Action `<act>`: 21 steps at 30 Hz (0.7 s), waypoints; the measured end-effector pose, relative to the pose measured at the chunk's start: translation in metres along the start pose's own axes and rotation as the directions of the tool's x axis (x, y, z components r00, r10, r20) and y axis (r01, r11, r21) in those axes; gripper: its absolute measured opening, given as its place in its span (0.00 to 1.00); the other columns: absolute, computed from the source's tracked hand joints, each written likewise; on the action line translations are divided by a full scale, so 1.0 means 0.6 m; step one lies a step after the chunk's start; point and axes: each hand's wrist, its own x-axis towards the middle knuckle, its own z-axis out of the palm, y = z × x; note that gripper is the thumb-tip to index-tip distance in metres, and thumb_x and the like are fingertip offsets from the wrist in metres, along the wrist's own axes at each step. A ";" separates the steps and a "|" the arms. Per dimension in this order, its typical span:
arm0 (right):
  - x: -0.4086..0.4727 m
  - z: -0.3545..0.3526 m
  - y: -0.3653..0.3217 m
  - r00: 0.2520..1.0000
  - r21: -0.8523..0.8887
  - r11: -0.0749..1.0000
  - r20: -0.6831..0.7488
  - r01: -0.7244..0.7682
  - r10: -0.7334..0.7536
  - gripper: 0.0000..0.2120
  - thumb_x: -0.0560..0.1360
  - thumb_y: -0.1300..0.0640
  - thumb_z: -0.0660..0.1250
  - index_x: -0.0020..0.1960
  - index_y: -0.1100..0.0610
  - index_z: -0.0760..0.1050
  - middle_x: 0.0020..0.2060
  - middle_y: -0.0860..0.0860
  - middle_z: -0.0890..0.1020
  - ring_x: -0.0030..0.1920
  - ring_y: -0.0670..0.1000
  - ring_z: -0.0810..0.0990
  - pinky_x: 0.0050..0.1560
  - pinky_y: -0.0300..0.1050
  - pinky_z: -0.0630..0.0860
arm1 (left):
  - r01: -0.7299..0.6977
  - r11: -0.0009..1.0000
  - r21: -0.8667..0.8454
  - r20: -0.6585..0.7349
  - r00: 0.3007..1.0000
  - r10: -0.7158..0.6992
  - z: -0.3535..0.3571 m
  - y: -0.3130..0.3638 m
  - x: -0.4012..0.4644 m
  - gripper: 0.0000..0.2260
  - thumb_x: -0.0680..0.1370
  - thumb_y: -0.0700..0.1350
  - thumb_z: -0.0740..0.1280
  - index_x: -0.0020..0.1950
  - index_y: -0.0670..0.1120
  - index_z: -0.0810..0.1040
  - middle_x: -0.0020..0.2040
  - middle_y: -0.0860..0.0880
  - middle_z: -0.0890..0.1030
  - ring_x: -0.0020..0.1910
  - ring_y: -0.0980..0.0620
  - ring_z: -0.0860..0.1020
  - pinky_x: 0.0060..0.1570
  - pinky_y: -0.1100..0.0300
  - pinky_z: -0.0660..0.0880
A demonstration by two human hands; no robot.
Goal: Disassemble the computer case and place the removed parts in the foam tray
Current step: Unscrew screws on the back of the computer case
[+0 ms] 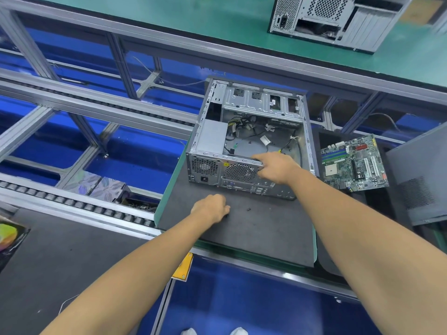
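An open silver computer case (251,122) lies on its side on a dark foam mat (254,228), rear panel facing me, with loose cables and a power supply (211,137) inside. My right hand (278,166) grips the top edge of the rear panel beside the fan grille (239,171). My left hand (211,207) rests curled on the mat in front of the case, fingertips on a small dark part that is mostly hidden. A small black screw (248,209) lies on the mat nearby. The removed green motherboard (354,163) lies to the right of the case.
A dark side panel (420,175) leans at the far right. Roller conveyor rails (72,201) run on the left over blue bins. A second computer case (333,18) stands on the green bench behind. A dark mat (60,262) lies at the lower left.
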 end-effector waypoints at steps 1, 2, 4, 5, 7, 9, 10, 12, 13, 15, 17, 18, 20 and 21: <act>0.000 0.000 0.000 1.000 -0.002 1.000 -0.003 0.000 0.000 0.31 0.71 0.52 0.65 0.74 0.39 0.69 0.34 0.38 0.74 0.43 0.51 0.75 0.32 0.40 0.63 | 0.002 0.999 -0.035 -0.020 1.000 -0.002 0.001 -0.003 0.002 0.12 0.83 0.54 0.62 0.53 0.47 0.77 0.59 0.42 0.81 0.55 0.39 0.80 0.57 0.47 0.77; 0.000 0.000 0.000 1.000 -0.003 1.000 -0.006 0.002 -0.002 0.31 0.71 0.52 0.65 0.74 0.39 0.69 0.36 0.39 0.75 0.43 0.50 0.75 0.33 0.40 0.63 | -0.001 0.998 -0.070 -0.044 0.999 -0.002 0.003 -0.007 0.004 0.10 0.83 0.55 0.63 0.49 0.49 0.75 0.57 0.43 0.82 0.53 0.40 0.80 0.54 0.49 0.78; -0.001 0.000 0.000 1.000 -0.003 1.000 -0.011 0.008 -0.008 0.30 0.71 0.52 0.65 0.72 0.38 0.70 0.34 0.39 0.75 0.41 0.49 0.76 0.33 0.40 0.64 | -0.020 0.991 -0.133 -0.095 0.995 0.007 0.004 -0.017 0.006 0.11 0.82 0.57 0.65 0.45 0.52 0.71 0.52 0.46 0.81 0.47 0.44 0.79 0.48 0.51 0.77; -0.002 0.000 0.000 1.000 0.001 1.000 -0.012 0.009 -0.009 0.29 0.70 0.52 0.64 0.71 0.38 0.71 0.31 0.38 0.74 0.38 0.48 0.75 0.32 0.41 0.64 | -0.039 0.983 -0.177 -0.114 0.993 0.019 0.003 -0.022 0.006 0.12 0.81 0.57 0.66 0.45 0.52 0.71 0.50 0.48 0.81 0.42 0.47 0.79 0.43 0.53 0.76; -0.002 0.000 0.000 1.000 0.004 1.000 -0.011 0.006 -0.006 0.28 0.69 0.52 0.64 0.70 0.39 0.72 0.30 0.38 0.73 0.36 0.45 0.75 0.32 0.41 0.64 | -0.107 0.951 -0.290 -0.138 0.988 0.070 -0.003 -0.027 0.005 0.12 0.82 0.58 0.66 0.49 0.50 0.72 0.45 0.49 0.79 0.33 0.51 0.75 0.35 0.56 0.72; -0.002 0.000 0.000 1.000 0.000 1.000 -0.009 0.003 -0.003 0.28 0.69 0.51 0.64 0.70 0.39 0.72 0.30 0.38 0.74 0.36 0.46 0.75 0.32 0.41 0.65 | -0.192 0.904 -0.383 -0.184 0.974 0.129 -0.010 -0.031 0.003 0.12 0.82 0.57 0.65 0.49 0.49 0.71 0.40 0.50 0.78 0.29 0.53 0.72 0.32 0.56 0.71; -0.002 0.000 0.001 1.000 0.002 1.000 -0.010 0.004 -0.004 0.28 0.69 0.51 0.64 0.69 0.38 0.72 0.29 0.39 0.74 0.35 0.43 0.75 0.33 0.42 0.66 | -0.228 0.878 -0.421 -0.221 0.965 0.144 -0.012 -0.033 0.001 0.12 0.83 0.57 0.64 0.48 0.50 0.70 0.37 0.51 0.76 0.27 0.54 0.71 0.30 0.56 0.71; -0.002 0.001 0.001 1.000 0.010 1.000 -0.013 0.004 -0.004 0.28 0.69 0.52 0.64 0.68 0.37 0.72 0.29 0.39 0.76 0.35 0.39 0.73 0.33 0.42 0.67 | -0.272 0.828 -0.489 -0.294 0.946 0.137 -0.014 -0.036 -0.002 0.12 0.82 0.57 0.64 0.48 0.50 0.69 0.33 0.53 0.73 0.25 0.55 0.69 0.30 0.56 0.70; -0.002 0.001 0.002 1.000 0.015 1.000 -0.013 0.003 -0.002 0.28 0.69 0.52 0.64 0.68 0.38 0.72 0.28 0.40 0.76 0.35 0.39 0.73 0.33 0.43 0.67 | -0.283 0.803 -0.525 -0.323 0.939 0.119 -0.014 -0.036 -0.003 0.13 0.82 0.57 0.65 0.49 0.50 0.68 0.32 0.53 0.72 0.26 0.54 0.69 0.32 0.55 0.70; -0.002 0.001 0.002 1.000 0.019 1.000 -0.008 -0.001 0.001 0.29 0.70 0.53 0.64 0.70 0.38 0.71 0.29 0.41 0.76 0.35 0.42 0.75 0.33 0.43 0.66 | -0.299 0.732 -0.613 -0.368 0.927 0.071 -0.015 -0.036 -0.005 0.13 0.82 0.56 0.65 0.52 0.49 0.66 0.33 0.52 0.71 0.30 0.52 0.69 0.38 0.52 0.69; -0.001 0.001 0.002 1.000 0.012 1.000 0.002 -0.003 0.003 0.31 0.71 0.53 0.64 0.74 0.38 0.69 0.30 0.41 0.75 0.37 0.47 0.76 0.33 0.42 0.65 | -0.368 0.660 -0.655 -0.441 0.895 0.061 -0.016 -0.036 -0.010 0.12 0.82 0.53 0.65 0.56 0.50 0.64 0.33 0.50 0.70 0.32 0.52 0.70 0.41 0.51 0.71; -0.001 0.001 0.002 1.000 0.008 1.000 0.005 -0.004 0.004 0.32 0.72 0.53 0.64 0.76 0.39 0.67 0.30 0.41 0.74 0.37 0.48 0.76 0.33 0.42 0.65 | -0.424 0.644 -0.636 -0.501 0.862 0.072 -0.017 -0.037 -0.013 0.11 0.83 0.52 0.64 0.57 0.51 0.63 0.34 0.49 0.70 0.33 0.53 0.70 0.42 0.52 0.71; -0.001 0.000 0.001 1.000 0.007 1.000 0.012 -0.001 0.001 0.33 0.73 0.53 0.64 0.77 0.40 0.66 0.30 0.41 0.74 0.40 0.50 0.77 0.34 0.43 0.66 | -0.524 0.625 -0.579 -0.610 0.787 0.095 -0.016 -0.040 -0.019 0.10 0.84 0.53 0.61 0.59 0.54 0.62 0.38 0.49 0.73 0.36 0.56 0.72 0.43 0.57 0.71; -0.002 -0.001 0.000 1.000 0.011 1.000 0.017 -0.001 0.001 0.32 0.73 0.53 0.64 0.77 0.40 0.66 0.31 0.41 0.74 0.41 0.51 0.77 0.35 0.44 0.67 | -0.552 0.620 -0.557 -0.646 0.757 0.094 -0.014 -0.043 -0.021 0.08 0.84 0.55 0.60 0.60 0.56 0.63 0.41 0.52 0.75 0.39 0.56 0.74 0.44 0.59 0.71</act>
